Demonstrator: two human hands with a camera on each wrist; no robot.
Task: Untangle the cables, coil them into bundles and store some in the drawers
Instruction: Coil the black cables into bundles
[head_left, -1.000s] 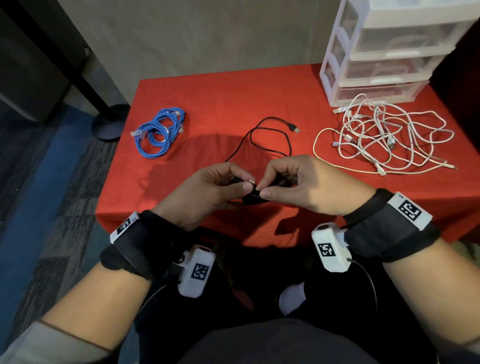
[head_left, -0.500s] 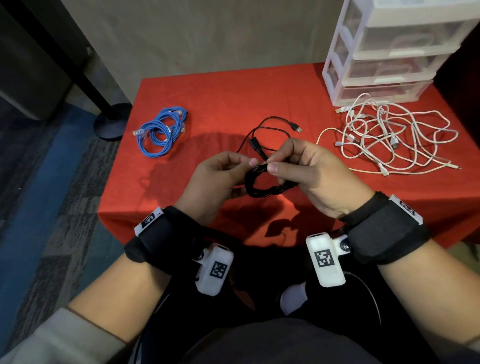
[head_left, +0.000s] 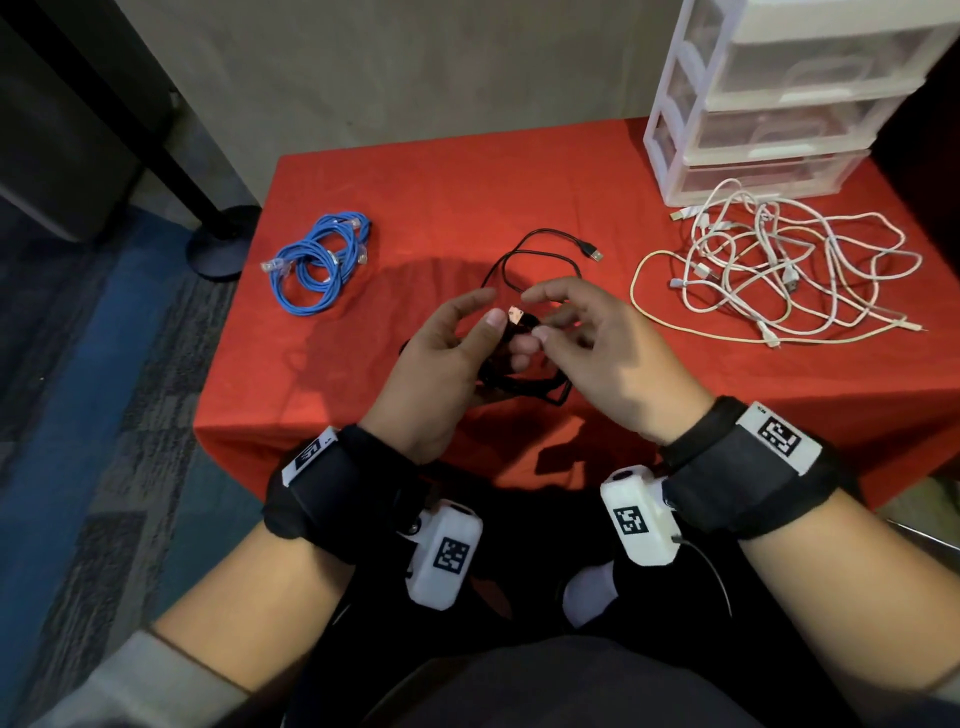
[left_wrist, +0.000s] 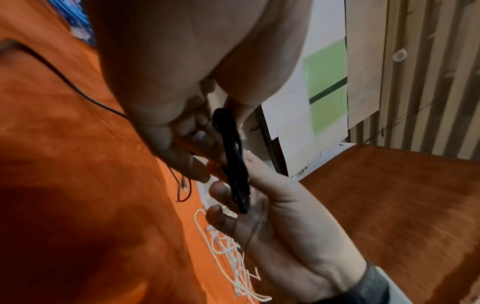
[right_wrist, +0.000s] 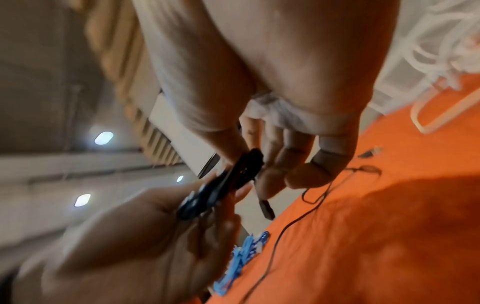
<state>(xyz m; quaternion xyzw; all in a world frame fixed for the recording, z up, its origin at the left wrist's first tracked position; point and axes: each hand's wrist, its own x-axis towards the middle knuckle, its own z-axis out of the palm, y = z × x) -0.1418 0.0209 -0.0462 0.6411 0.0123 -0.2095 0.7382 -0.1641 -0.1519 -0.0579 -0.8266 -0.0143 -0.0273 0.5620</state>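
Your left hand (head_left: 441, 364) is gripping the black coil (head_left: 524, 387) above the table's (head_left: 415, 171) near edge; your right hand (head_left: 597, 353) is pinching its plug (head_left: 519, 319). If that pinch slips, the coil is springing loose, trailing toward the white tangle (head_left: 779, 270).

Matt red cloth (head_left: 467, 171), translucent glossy plastic drawers (head_left: 769, 176), shiny metal plug (head_left: 516, 315).

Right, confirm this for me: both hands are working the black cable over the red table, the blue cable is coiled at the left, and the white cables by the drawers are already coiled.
Not quite. In the head view the white cables lie in a loose tangle before the drawers, not coiled. The rest holds: left hand and right hand work the black cable, blue cable coiled at the left.
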